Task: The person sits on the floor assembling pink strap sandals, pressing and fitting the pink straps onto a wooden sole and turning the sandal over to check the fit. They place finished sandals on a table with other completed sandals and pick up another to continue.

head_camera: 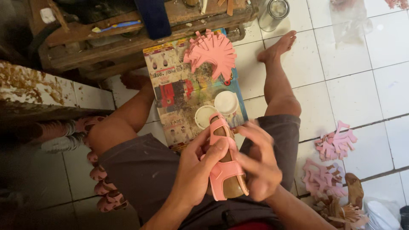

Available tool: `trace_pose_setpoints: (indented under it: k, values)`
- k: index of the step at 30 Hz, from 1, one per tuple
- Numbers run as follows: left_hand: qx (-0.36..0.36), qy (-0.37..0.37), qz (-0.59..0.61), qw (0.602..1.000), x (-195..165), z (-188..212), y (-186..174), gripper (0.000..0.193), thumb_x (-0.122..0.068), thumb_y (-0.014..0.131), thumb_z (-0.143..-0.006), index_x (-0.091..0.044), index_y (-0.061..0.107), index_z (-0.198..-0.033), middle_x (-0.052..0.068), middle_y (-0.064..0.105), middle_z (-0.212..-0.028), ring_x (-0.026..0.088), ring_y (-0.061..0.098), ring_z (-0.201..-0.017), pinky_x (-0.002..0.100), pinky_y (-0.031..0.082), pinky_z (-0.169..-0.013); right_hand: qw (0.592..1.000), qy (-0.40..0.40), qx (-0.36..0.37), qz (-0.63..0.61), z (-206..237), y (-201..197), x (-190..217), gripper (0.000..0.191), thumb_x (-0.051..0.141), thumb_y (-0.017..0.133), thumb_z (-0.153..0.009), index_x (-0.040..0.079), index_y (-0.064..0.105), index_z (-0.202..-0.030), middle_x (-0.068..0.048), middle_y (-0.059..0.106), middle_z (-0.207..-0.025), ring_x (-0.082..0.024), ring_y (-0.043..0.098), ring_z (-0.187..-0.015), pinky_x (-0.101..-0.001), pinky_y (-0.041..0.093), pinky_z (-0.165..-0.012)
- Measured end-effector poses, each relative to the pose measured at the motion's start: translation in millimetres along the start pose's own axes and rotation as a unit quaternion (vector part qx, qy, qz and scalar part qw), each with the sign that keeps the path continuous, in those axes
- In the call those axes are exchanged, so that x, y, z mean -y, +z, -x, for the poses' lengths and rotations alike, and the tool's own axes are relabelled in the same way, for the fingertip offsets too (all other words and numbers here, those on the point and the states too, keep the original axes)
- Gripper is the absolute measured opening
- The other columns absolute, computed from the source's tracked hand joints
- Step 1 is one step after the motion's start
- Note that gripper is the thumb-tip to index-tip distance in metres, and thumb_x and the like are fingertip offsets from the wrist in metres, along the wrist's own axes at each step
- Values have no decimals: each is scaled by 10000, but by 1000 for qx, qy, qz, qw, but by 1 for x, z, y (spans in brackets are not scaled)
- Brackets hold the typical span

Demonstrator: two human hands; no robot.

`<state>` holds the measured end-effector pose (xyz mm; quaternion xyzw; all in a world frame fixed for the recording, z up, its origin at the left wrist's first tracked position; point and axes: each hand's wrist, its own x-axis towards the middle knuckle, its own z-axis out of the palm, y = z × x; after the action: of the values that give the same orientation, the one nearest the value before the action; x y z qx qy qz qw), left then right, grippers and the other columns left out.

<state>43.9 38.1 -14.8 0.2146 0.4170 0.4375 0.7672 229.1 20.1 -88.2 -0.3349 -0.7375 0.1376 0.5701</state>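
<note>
A small pink sandal (225, 164) with a brown footbed and pink straps rests over my lap, toe pointing away from me. My left hand (194, 170) grips it from the left, thumb pressed on a strap. My right hand (257, 164) holds it from the right, fingers curled around the heel side and the edge. Just beyond the sandal, two round white lids or tubs (226, 102) (205, 116) sit on a printed paper sheet (174, 85) on the floor. A fan of pink cut strap pieces (211, 52) lies at the sheet's far end.
A worn wooden workbench (140, 32) stands at the far side. More pink strap pieces (335, 142) (321, 179) and brown soles (354, 189) lie on the white tiles at right. Finished pink sandals (104, 187) line up at left. A metal can (274, 12) stands beside my right foot.
</note>
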Motion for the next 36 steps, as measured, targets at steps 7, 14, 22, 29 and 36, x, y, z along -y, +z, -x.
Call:
trace_pose_setpoints:
  k: [7, 14, 22, 29, 36]
  values:
    - [-19, -19, -12, 1000, 0, -4, -2, 483, -261, 675, -929, 9, 620, -1325, 61, 723, -987, 114, 686, -840, 267, 575, -729, 982, -164, -47, 78, -3, -6, -6, 730, 726, 274, -1014, 189, 761, -933, -136, 621, -1176, -315, 561, -1238, -651, 344, -1206]
    - [-7, 18, -16, 1000, 3, -5, -3, 491, -248, 670, -959, 31, 610, -1359, 38, 708, -1071, 80, 666, -931, 253, 562, -813, 995, -65, -73, 27, -9, -6, 11, 687, 602, 314, -1062, 130, 801, -952, -150, 659, -1129, -333, 617, -1171, -660, 374, -1195]
    - [34, -61, 107, 992, 14, -4, -9, 428, -301, 659, -993, 24, 609, -1267, 73, 686, -1064, 124, 671, -911, 285, 560, -798, 993, -63, 32, -97, -5, -5, 4, 767, 687, 231, -1075, 66, 680, -1093, -309, 576, -1325, -443, 525, -1315, -668, 333, -1220]
    - [50, -130, 161, 977, 25, -5, -5, 385, -329, 602, -1019, -13, 627, -1238, 68, 687, -1044, 124, 674, -901, 285, 562, -794, 996, -4, 44, -82, -8, -3, 4, 738, 670, 258, -1042, 124, 753, -1034, -323, 647, -1239, -449, 560, -1294, -708, 296, -1193]
    - [88, -160, 220, 958, 32, -8, -10, 420, -384, 580, -1066, 12, 612, -1205, 106, 692, -1005, 177, 696, -860, 319, 583, -758, 996, -84, -5, -26, -7, 0, -8, 756, 714, 262, -1022, 167, 783, -1005, -266, 654, -1209, -398, 553, -1285, -665, 258, -1249]
